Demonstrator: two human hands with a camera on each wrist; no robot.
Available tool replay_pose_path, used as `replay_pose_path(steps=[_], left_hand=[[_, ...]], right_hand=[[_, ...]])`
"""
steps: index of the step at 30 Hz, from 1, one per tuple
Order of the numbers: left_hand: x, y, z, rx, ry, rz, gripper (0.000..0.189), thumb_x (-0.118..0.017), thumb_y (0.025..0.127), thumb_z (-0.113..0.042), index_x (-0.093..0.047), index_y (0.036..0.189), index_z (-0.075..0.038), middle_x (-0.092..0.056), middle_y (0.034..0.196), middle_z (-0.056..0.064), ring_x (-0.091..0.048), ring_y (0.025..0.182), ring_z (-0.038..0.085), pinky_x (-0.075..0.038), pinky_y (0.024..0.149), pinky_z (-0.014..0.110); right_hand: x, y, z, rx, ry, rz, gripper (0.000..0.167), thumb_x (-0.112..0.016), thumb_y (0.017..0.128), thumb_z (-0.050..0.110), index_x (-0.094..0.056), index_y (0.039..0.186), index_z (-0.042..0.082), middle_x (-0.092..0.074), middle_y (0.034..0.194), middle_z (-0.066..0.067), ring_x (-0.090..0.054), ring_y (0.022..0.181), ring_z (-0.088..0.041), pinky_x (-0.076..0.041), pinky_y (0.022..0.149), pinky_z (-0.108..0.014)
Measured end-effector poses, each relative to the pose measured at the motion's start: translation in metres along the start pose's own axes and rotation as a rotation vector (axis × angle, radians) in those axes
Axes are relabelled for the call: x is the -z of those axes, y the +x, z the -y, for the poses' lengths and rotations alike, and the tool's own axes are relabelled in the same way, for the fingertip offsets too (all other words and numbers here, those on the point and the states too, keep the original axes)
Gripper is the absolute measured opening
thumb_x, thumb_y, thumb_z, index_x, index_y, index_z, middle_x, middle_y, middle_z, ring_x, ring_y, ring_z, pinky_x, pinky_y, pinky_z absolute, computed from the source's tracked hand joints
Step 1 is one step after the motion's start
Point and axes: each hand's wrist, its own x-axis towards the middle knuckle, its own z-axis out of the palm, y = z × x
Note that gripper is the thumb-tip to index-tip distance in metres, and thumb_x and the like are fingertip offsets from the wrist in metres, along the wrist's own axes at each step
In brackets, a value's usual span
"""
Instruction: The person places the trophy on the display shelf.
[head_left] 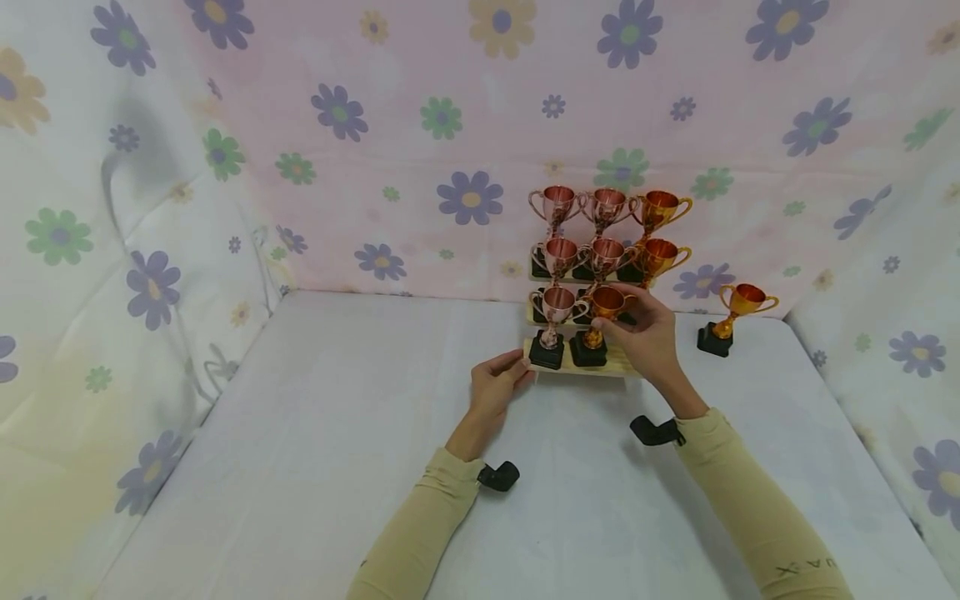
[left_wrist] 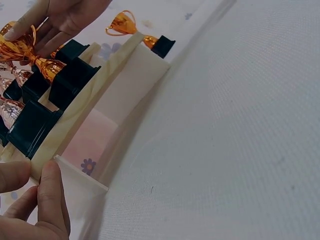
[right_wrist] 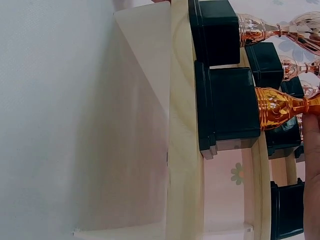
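In the head view, my right hand [head_left: 651,337] holds a gold trophy cup [head_left: 606,303] by its upper part. The cup's black base [right_wrist: 232,102] rests on the front step of a three-tier wooden display stand [head_left: 617,362]. A rose-gold trophy [head_left: 557,307] stands just to the left on the same step. My left hand [head_left: 493,390] is at the left end of that step; in the left wrist view its thumb and fingers [left_wrist: 50,192] pinch the wooden board's end [left_wrist: 47,152]. Only a finger [right_wrist: 312,170] of the right hand shows in the right wrist view.
Rose-gold trophies [head_left: 606,207] and gold trophies [head_left: 662,208] fill the two rear steps. Another gold trophy [head_left: 744,300] stands on the white table [head_left: 360,433] right of the stand. Flower-patterned cloth [head_left: 405,167] hangs behind and at both sides.
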Motion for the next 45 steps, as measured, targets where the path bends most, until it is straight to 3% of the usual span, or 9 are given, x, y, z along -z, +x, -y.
replay_pose_path(steps=[17,25,30,36,38,40,45], left_hand=[[-0.001,-0.001,0.001,0.003,-0.003,0.001,0.032,-0.068,0.094,0.006,-0.065,0.125,0.011,-0.067,0.114,0.02,-0.072,0.085,0.015,-0.061,0.088,0.031],[0.0,0.001,0.001,0.002,0.008,-0.012,0.032,-0.068,0.093,0.007,-0.065,0.125,0.011,-0.067,0.116,0.021,-0.071,0.085,0.014,-0.061,0.09,0.032],[0.001,0.001,0.001,0.006,0.013,-0.024,0.031,-0.068,0.093,0.007,-0.066,0.124,0.011,-0.067,0.118,0.023,-0.071,0.088,0.016,-0.06,0.091,0.032],[0.001,0.001,0.0,0.017,0.02,-0.032,0.031,-0.068,0.093,0.006,-0.066,0.125,0.009,-0.066,0.119,0.022,-0.071,0.09,0.016,-0.06,0.091,0.032],[0.0,0.0,0.0,0.009,0.022,-0.026,0.032,-0.068,0.094,0.007,-0.065,0.125,0.01,-0.066,0.118,0.022,-0.071,0.09,0.017,-0.06,0.091,0.033],[0.0,0.0,0.0,0.003,0.02,-0.024,0.032,-0.068,0.094,0.007,-0.065,0.125,0.011,-0.066,0.118,0.023,-0.071,0.09,0.016,-0.06,0.092,0.034],[-0.002,-0.001,-0.002,-0.002,0.013,-0.021,0.032,-0.068,0.093,0.007,-0.065,0.125,0.011,-0.066,0.119,0.024,-0.072,0.089,0.016,-0.06,0.093,0.035]], right_hand=[[0.004,-0.003,0.003,-0.041,-0.038,0.028,0.058,-0.079,0.083,-0.008,-0.059,0.137,-0.002,-0.067,0.114,0.011,-0.065,0.1,-0.007,-0.059,0.082,-0.016],[0.037,-0.017,0.005,-0.011,0.012,0.013,0.062,-0.072,0.082,-0.02,-0.054,0.14,-0.006,-0.065,0.123,-0.001,-0.065,0.11,-0.011,-0.058,0.089,-0.019],[0.071,-0.023,0.01,0.031,-0.045,-0.118,0.058,-0.072,0.082,-0.019,-0.06,0.136,-0.001,-0.068,0.122,-0.001,-0.065,0.111,-0.013,-0.055,0.093,-0.017],[0.117,-0.02,0.011,0.042,-0.181,-0.39,0.056,-0.075,0.08,-0.016,-0.064,0.131,0.002,-0.066,0.124,-0.003,-0.057,0.121,-0.017,-0.043,0.113,-0.024],[0.131,-0.018,0.01,-0.018,-0.245,-0.457,0.06,-0.077,0.082,-0.01,-0.06,0.137,0.005,-0.061,0.133,-0.001,-0.05,0.129,-0.017,-0.035,0.12,-0.026],[0.144,-0.015,0.01,-0.133,-0.329,-0.484,0.069,-0.078,0.086,0.001,-0.049,0.147,0.01,-0.051,0.146,0.001,-0.04,0.138,-0.015,-0.026,0.124,-0.026],[0.166,-0.006,0.004,-0.454,-0.465,-0.382,0.094,-0.075,0.092,0.028,-0.013,0.163,0.024,-0.014,0.169,0.0,-0.012,0.152,-0.02,-0.014,0.129,-0.041]])
